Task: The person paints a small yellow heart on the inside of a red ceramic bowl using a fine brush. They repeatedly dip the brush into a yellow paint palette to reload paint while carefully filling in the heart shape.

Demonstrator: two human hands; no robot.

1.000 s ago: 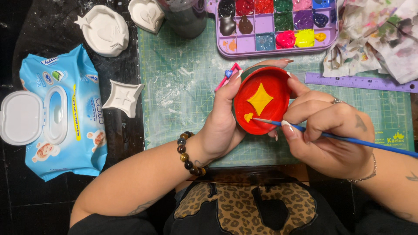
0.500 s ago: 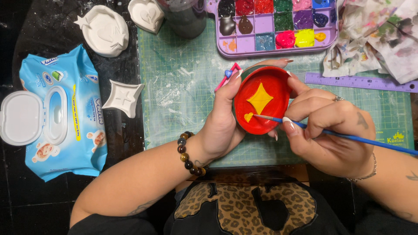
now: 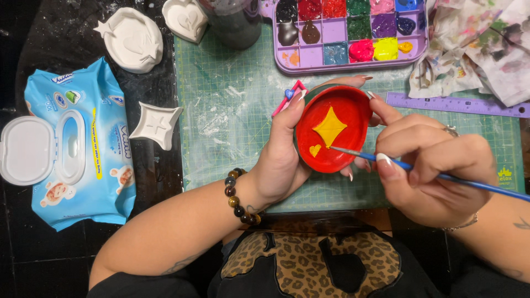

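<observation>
Two hands | left [image 3: 281, 160] cups red dish [image 3: 331, 129] by rim, likely fragile | right [image 3: 430, 171] pinches brush [image 3: 430, 174], tip at 6 o'clock

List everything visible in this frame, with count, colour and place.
round dish: 1, red with yellow star and heart, held at centre
paintbrush: 1, blue handle, tip on dish
paint palette: 1, purple, top centre
cutting mat: 1, green, under hands
unpainted dishes: 3, white, upper left
wet wipes pack: 1, blue, left
ruler: 1, purple, right
stained paper towel: 1, top right
left hand: holds dish
right hand: holds paintbrush
</observation>
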